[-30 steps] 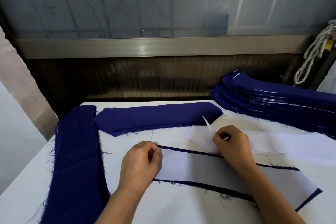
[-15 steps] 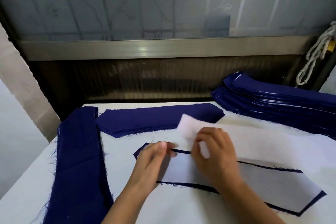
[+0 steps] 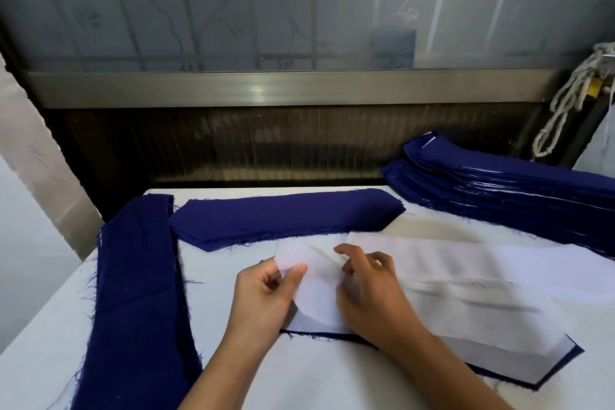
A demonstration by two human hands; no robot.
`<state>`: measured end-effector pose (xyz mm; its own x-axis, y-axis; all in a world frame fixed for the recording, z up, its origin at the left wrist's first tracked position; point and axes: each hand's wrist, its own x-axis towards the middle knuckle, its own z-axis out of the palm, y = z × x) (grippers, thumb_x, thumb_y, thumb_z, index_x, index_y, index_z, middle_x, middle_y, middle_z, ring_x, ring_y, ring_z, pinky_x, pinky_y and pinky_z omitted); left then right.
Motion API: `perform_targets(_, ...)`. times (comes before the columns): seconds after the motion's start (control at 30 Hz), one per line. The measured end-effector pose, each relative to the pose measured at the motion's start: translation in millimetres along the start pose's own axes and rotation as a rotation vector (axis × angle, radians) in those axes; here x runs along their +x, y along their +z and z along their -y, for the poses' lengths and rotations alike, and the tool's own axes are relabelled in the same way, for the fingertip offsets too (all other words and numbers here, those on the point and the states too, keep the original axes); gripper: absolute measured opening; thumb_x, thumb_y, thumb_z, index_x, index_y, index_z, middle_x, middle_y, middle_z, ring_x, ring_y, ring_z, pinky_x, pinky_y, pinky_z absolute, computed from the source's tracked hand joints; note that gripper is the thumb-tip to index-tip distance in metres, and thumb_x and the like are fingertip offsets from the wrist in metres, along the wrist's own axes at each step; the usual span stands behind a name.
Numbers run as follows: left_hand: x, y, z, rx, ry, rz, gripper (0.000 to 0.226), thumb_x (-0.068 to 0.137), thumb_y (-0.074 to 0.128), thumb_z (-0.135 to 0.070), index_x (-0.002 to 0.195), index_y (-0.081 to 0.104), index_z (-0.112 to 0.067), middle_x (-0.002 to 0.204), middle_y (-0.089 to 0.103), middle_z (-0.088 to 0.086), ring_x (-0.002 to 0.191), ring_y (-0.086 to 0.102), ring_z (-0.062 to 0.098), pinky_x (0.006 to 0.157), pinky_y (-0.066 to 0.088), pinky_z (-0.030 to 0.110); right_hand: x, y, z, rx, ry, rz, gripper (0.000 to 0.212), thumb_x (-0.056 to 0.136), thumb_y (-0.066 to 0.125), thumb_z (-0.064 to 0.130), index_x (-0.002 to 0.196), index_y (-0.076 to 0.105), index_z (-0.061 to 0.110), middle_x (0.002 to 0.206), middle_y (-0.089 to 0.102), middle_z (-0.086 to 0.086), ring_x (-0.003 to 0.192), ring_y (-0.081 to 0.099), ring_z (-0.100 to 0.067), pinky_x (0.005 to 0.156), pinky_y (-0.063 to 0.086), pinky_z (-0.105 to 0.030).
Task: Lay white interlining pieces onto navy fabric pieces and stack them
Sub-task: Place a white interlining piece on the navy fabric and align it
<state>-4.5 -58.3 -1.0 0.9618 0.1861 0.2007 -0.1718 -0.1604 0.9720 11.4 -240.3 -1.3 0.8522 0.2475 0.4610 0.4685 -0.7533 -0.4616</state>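
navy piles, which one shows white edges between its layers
The tall stack at far right: thin white lines show between its layers. The back-centre pile and left strip pile look all navy.

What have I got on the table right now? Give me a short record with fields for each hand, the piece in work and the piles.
left hand: pinches the left end of a white interlining piece
right hand: on the same piece, fingers curled; grip unclear
underneath: navy piece, edge showing at the near side
white pile: right of the hands
navy pile: far centre
layered stack: far right
long navy pile: left edge of table
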Motion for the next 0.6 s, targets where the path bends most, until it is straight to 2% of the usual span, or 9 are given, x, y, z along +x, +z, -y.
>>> perform_targets(0.07, 1.3, -1.8, -0.8, -0.03, -0.025, -0.088, 0.013, 0.091, 0.071, -0.016, 0.079, 0.076, -0.011, 0.076, 0.073, 0.0, 0.068, 0.063, 0.014, 0.067, 0.051, 0.025, -0.5, -8.4, -9.9, -0.02, 0.028, 0.042, 0.053, 0.078, 0.054, 0.009, 0.128, 0.049, 0.025, 0.091, 0.058, 0.01, 0.089, 0.032, 0.001, 0.094, 0.029, -0.025)
perform_targets(0.17, 2.3, -5.1, -0.7, -0.077, -0.078, -0.206, 0.035, 0.092, 0.069, -0.025, 0.073, 0.059, 0.003, 0.06, 0.051, 0.004, 0.055, 0.044, 0.015, 0.05, 0.038, 0.022, -8.8, -28.6, -22.7, -0.055, 0.043, 0.076, 0.055, 0.078, 0.053, 0.008, 0.129, 0.048, 0.028, 0.089, 0.06, 0.008, 0.102, 0.03, 0.017, 0.087, 0.02, -0.017)
perform_targets(0.2, 3.0, -6.0, 0.0, -0.076, -0.093, -0.227, 0.04, 0.092, 0.068, -0.027, 0.074, 0.055, 0.005, 0.059, 0.045, 0.004, 0.055, 0.04, 0.016, 0.048, 0.035, 0.022, -13.7, -35.7, -26.8, -0.074, 0.05, 0.081, 0.055, 0.078, 0.054, 0.008, 0.129, 0.048, 0.027, 0.089, 0.063, 0.006, 0.103, 0.033, 0.016, 0.085, 0.019, -0.017)
perform_targets(0.27, 3.4, -6.2, -0.4, -0.071, -0.098, -0.259, 0.031, 0.093, 0.067, -0.027, 0.071, 0.059, -0.006, 0.057, 0.044, 0.007, 0.055, 0.041, 0.018, 0.048, 0.036, 0.023, -25.5, -52.1, -37.2, -0.13, 0.089, 0.089, 0.056, 0.078, 0.057, 0.009, 0.129, 0.048, 0.029, 0.091, 0.066, 0.003, 0.09, 0.038, -0.005, 0.083, 0.018, -0.018)
perform_targets(0.33, 3.7, -6.8, -3.1, -0.052, -0.084, -0.285, 0.019, 0.093, 0.066, -0.021, 0.074, 0.065, -0.02, 0.064, 0.054, 0.017, 0.058, 0.049, 0.019, 0.053, 0.043, 0.029, -39.5, -72.4, -49.9, -0.192, 0.153, 0.117, 0.056, 0.082, 0.058, 0.012, 0.131, 0.044, 0.034, 0.097, 0.066, 0.004, 0.087, 0.031, -0.012, 0.085, 0.017, -0.018)
perform_targets(0.37, 3.9, -7.2, -3.9, -0.02, -0.078, -0.296, 0.017, 0.092, 0.065, -0.019, 0.076, 0.066, -0.024, 0.07, 0.057, 0.019, 0.061, 0.052, 0.019, 0.057, 0.045, 0.03, -47.1, -82.8, -56.5, -0.224, 0.184, 0.121, 0.057, 0.082, 0.059, 0.013, 0.132, 0.043, 0.036, 0.099, 0.066, 0.005, 0.09, 0.034, -0.014, 0.087, 0.017, -0.019)
perform_targets(0.47, 4.6, -9.7, -4.5, 0.05, -0.083, -0.33, 0.015, 0.091, 0.063, -0.02, 0.078, 0.064, -0.028, 0.061, 0.045, 0.005, 0.055, 0.044, 0.009, 0.054, 0.04, 0.025, -69.5, -109.1, -72.2, -0.236, 0.276, 0.05, 0.058, 0.075, 0.068, 0.002, 0.125, 0.055, 0.027, 0.09, 0.067, 0.003, 0.087, 0.049, -0.01, 0.095, 0.029, -0.035)
perform_targets(0.53, 4.7, -10.6, -4.4, 0.077, -0.1, -0.361, 0.013, 0.092, 0.064, -0.025, 0.079, 0.064, -0.025, 0.055, 0.036, -0.009, 0.049, 0.037, 0.005, 0.051, 0.036, 0.024, -84.9, -119.4, -83.2, -0.229, 0.352, -0.072, 0.054, 0.068, 0.071, -0.01, 0.115, 0.064, 0.016, 0.079, 0.066, 0.004, 0.074, 0.042, -0.008, 0.087, 0.039, -0.045)
perform_targets(0.6, 4.1, -10.9, -4.4, 0.117, -0.106, -0.382, 0.013, 0.092, 0.064, -0.026, 0.079, 0.064, -0.023, 0.054, 0.035, -0.009, 0.047, 0.036, 0.006, 0.051, 0.036, 0.027, -96.5, -125.1, -94.4, -0.207, 0.425, -0.202, 0.05, 0.07, 0.072, -0.013, 0.111, 0.065, 0.014, 0.075, 0.064, 0.008, 0.071, 0.048, -0.017, 0.083, 0.043, -0.051)
